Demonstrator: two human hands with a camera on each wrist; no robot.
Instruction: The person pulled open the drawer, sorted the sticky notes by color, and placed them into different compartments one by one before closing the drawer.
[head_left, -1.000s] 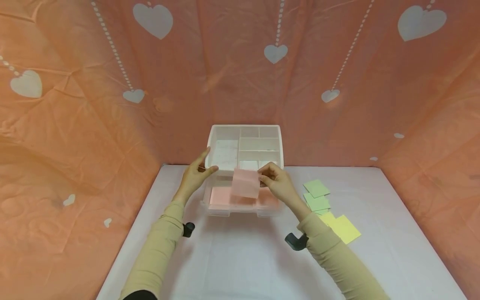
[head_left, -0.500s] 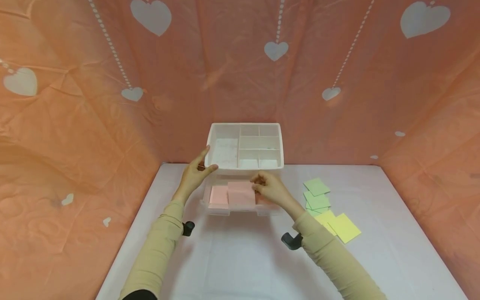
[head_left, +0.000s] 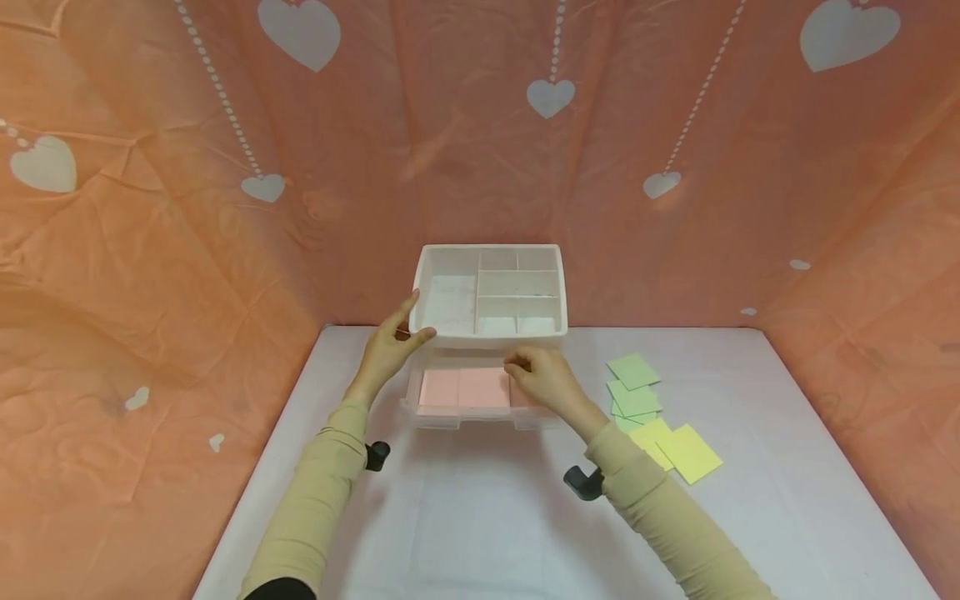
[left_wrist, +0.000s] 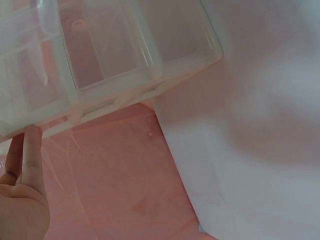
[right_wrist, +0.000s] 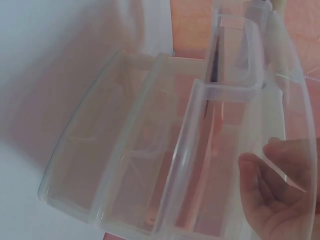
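Note:
A white plastic organizer (head_left: 447, 304) with a divided top stands at the back of the table. Its clear drawer (head_left: 432, 421) is pulled out at the front, and pink sticky notes (head_left: 483, 387) lie side by side in it. My left hand (head_left: 386, 358) rests against the organizer's front left corner, thumb and forefinger spread; the left wrist view shows straight fingers (left_wrist: 33, 155) touching its edge. Over the drawer's right part is my right hand (head_left: 547, 383), fingers bent. In the right wrist view its thumb and fingertips (right_wrist: 246, 162) are apart, with no note between them.
Green sticky notes (head_left: 633, 372) and yellow sticky notes (head_left: 692, 454) lie on the white table (head_left: 480, 517), right of the organizer. An orange cloth (head_left: 480, 167) with hearts hangs behind and at both sides.
The right hand has lowered a pink sticky note into the drawer and let go of it; the note now lies flat beside another. The left hand has stayed on the organizer's corner.

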